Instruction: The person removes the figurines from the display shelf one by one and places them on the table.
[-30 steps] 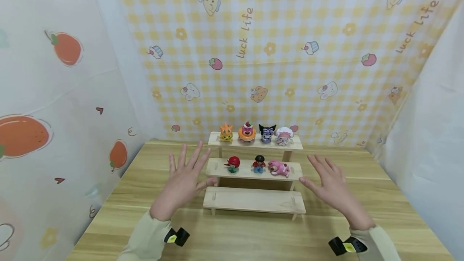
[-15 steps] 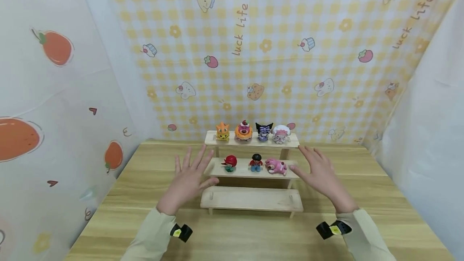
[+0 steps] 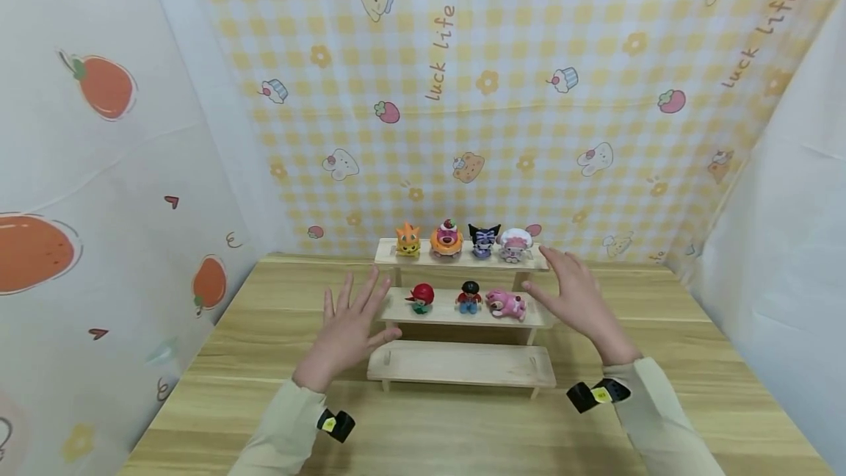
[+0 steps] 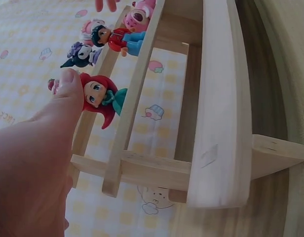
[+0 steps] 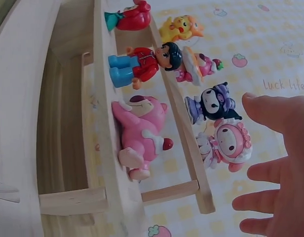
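Note:
My left hand (image 3: pixel 346 333), fingers spread, hovers at the left end of a three-step wooden shelf (image 3: pixel 463 364) and holds nothing. Nearest to it on the middle step is a red-haired figurine (image 4: pixel 100 96). At the other end my right hand (image 3: pixel 575 296), fingers also extended, holds nothing beside a white-and-pink hooded figurine (image 5: pixel 231 143). A black-haired figurine in red and blue (image 5: pixel 147 64) and a pink bear lying down (image 5: pixel 142 131) share the middle step. The top step bears an orange-and-yellow figurine (image 3: pixel 408 241), a bear in an orange ring (image 3: pixel 446 239) and a black-eared purple figurine (image 3: pixel 485 241).
The shelf stands on a wood-grain table (image 3: pixel 277 303). Behind it hangs a yellow checked cloth (image 3: pixel 489 131). White cloths close off the left side (image 3: pixel 119 167) and right side (image 3: pixel 786 241). A dark camera is strapped to each wrist.
My right hand has moved forward and left, toward the top step's right end. The left hand has shifted slightly right. The figurines have stayed in place; the head view has tilted a little.

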